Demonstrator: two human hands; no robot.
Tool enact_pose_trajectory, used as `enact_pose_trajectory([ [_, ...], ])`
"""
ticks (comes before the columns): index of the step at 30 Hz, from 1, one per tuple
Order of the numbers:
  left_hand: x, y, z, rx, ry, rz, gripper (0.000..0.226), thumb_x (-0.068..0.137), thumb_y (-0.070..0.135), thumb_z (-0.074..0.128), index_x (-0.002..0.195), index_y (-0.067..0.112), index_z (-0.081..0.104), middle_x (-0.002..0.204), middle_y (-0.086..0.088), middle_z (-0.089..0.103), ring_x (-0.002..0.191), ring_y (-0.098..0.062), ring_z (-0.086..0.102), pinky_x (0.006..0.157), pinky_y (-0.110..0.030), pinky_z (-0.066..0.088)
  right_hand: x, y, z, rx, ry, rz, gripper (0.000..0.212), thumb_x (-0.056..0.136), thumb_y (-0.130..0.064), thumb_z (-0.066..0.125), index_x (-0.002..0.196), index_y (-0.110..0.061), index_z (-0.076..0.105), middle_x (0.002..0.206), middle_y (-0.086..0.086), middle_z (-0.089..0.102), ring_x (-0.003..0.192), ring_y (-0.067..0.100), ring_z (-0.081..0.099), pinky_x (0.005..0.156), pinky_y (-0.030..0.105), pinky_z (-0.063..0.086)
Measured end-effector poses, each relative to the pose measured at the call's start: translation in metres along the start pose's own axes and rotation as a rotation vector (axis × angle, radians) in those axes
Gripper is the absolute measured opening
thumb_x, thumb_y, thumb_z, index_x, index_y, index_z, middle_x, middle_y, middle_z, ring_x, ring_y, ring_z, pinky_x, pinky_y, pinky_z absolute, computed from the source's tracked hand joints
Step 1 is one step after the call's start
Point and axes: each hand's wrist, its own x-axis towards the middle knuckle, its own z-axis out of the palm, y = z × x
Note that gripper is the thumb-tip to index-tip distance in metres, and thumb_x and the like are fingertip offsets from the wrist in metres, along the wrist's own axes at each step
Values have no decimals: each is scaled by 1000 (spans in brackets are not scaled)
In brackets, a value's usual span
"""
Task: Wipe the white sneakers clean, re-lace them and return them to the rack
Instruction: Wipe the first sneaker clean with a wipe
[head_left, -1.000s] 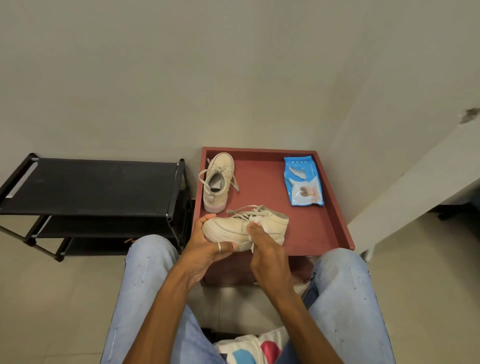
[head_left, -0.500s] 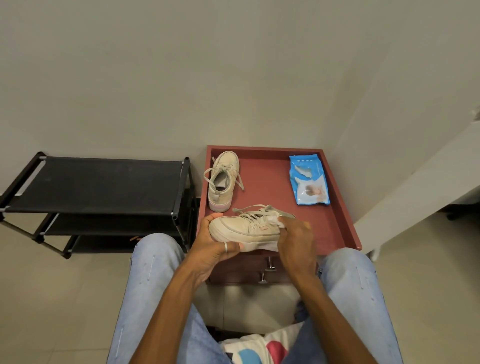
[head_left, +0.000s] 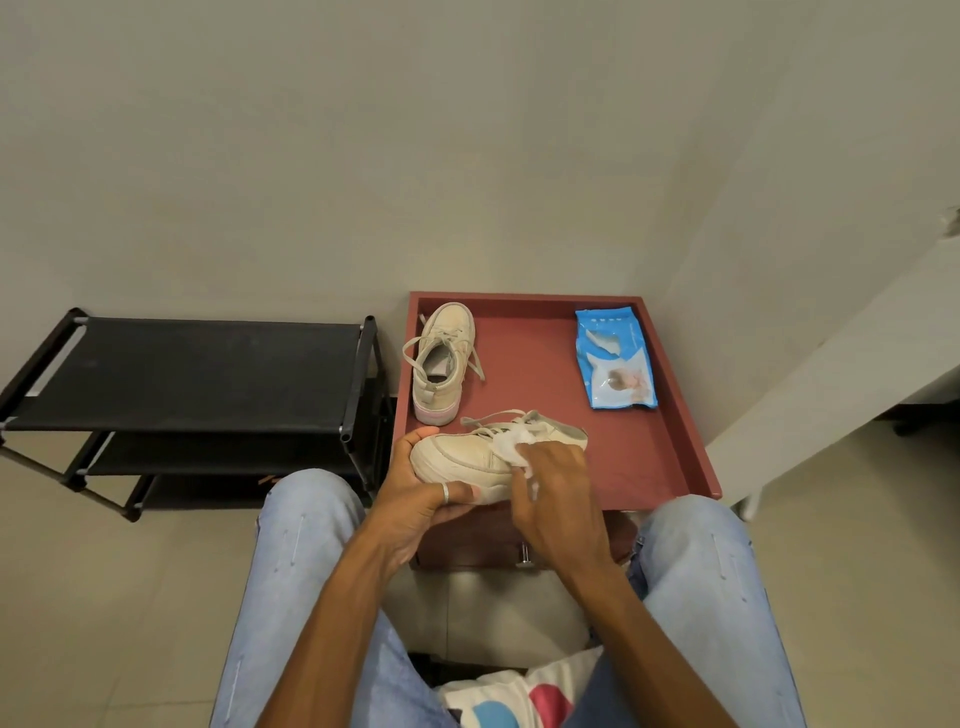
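My left hand (head_left: 421, 493) grips the toe end of a white sneaker (head_left: 462, 457) that lies on its side at the near edge of the red cabinet top (head_left: 644, 457). Its loose laces trail toward the back. My right hand (head_left: 550, 493) holds a crumpled white wipe (head_left: 511, 444) against the sneaker's side, near the lace area. The second white sneaker (head_left: 441, 358) stands upright at the back left of the cabinet top, laces hanging loose. The black shoe rack (head_left: 197, 374) stands to the left, its shelves bare.
A blue pack of wet wipes (head_left: 615, 364) lies at the back right of the cabinet top. A wall runs close behind; a white panel (head_left: 831, 374) slants in from the right. My knees in light jeans flank the cabinet front.
My right hand has slid with the wipe from the sneaker's heel end back toward its middle. My left hand keeps its grip on the toe.
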Motion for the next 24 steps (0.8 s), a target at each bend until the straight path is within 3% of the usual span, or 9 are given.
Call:
enact_pose_trajectory([
  [5, -2, 0, 1, -5, -8, -1, 77, 73, -23, 72, 131, 22, 48, 129, -10, 56, 118, -31, 61, 76, -42, 63, 2, -10, 6, 18, 15, -49, 30, 85, 2, 57, 111, -6, 68, 105, 8, 64, 93, 26, 57, 76, 37, 53],
  [10, -1, 1, 0, 11, -3, 4, 78, 72, -25, 72, 130, 22, 48, 127, -9, 57, 116, -29, 61, 78, -46, 64, 1, 7, 1, -18, -24, -237, 29, 78, 7, 63, 104, -3, 72, 99, 8, 69, 92, 28, 60, 72, 37, 55],
  [13, 0, 0, -1, 9, -14, 4, 78, 71, -25, 71, 130, 21, 48, 130, -10, 56, 120, -32, 59, 79, -49, 63, 9, 33, -7, -59, 28, -114, 32, 71, 10, 62, 97, -4, 75, 97, 9, 71, 91, 29, 62, 73, 38, 57],
  [17, 0, -1, -3, 12, -13, 6, 77, 71, -25, 71, 129, 22, 49, 130, -10, 57, 121, -33, 59, 79, -49, 63, 4, 23, -1, -17, 66, 28, 31, 78, 5, 56, 102, -4, 73, 99, 11, 72, 90, 31, 66, 77, 38, 58],
  [21, -1, 0, 0, 21, -1, 12, 77, 70, -24, 73, 127, 22, 50, 125, -9, 57, 118, -31, 60, 78, -47, 64, -11, -6, 7, 77, 27, -119, 29, 86, -4, 50, 105, -7, 72, 103, 7, 71, 96, 20, 63, 86, 30, 53],
  [24, -2, 1, 0, 5, 11, 1, 74, 72, -24, 71, 127, 21, 50, 127, -10, 57, 118, -32, 61, 77, -44, 64, -8, 14, 4, 26, -15, -142, 33, 85, -6, 47, 106, -6, 73, 106, 8, 71, 98, 23, 64, 83, 32, 55],
])
